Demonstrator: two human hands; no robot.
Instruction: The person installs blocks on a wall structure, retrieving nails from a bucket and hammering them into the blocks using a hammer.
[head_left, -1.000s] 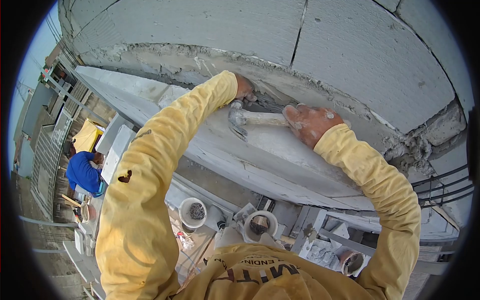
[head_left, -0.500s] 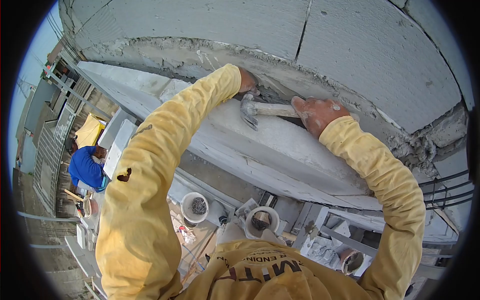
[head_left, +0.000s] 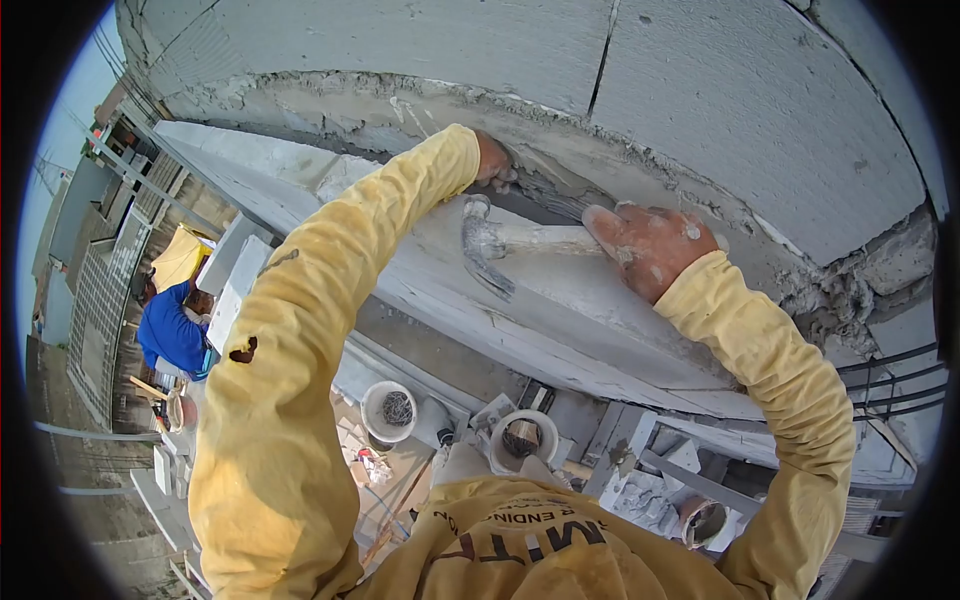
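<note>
My right hand (head_left: 655,243) is wrapped round the pale handle of a claw hammer (head_left: 484,246), whose metal head points left, over the top of a white block ledge (head_left: 560,285). Beyond the hammer, my left hand (head_left: 493,162) is in the gap between the ledge and the grey block wall (head_left: 740,120). Its fingers are bent and partly hidden by the sleeve and shadow; a grey, mortar-smeared strip (head_left: 555,198) runs from them toward my right hand. Whether the fingers grip this strip is hard to make out.
Below the ledge are a bucket of nails (head_left: 390,410), another bucket (head_left: 523,441) and a mortar bucket (head_left: 702,521). Dark bars (head_left: 895,385) stick out at the right. A person in blue (head_left: 172,328) bends over at the left, beside white blocks (head_left: 232,290).
The hammer first moved up and right against the ledge, then back left, and its head now looks larger and nearer. My left hand stays in the gap. The person in blue has shifted slightly.
</note>
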